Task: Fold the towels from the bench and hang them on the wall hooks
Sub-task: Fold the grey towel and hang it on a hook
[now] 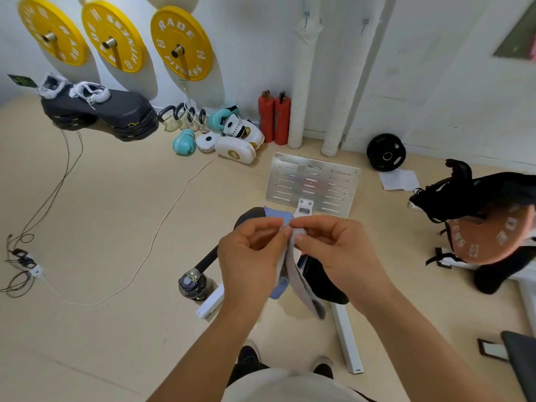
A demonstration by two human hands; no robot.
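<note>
Above the black table, centre frame: left hand and right hand, each pinching the top edge of one grey towel. Towel hangs folded between them. Two wall hooks above, well apart

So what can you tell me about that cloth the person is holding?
The light blue and grey soft towel looks like thin fabric. It hangs down in a narrow, doubled strip, with a blue corner sticking up behind the hands. The left hand and right hand pinch its top edge with their fingers, above the black bench.
</note>
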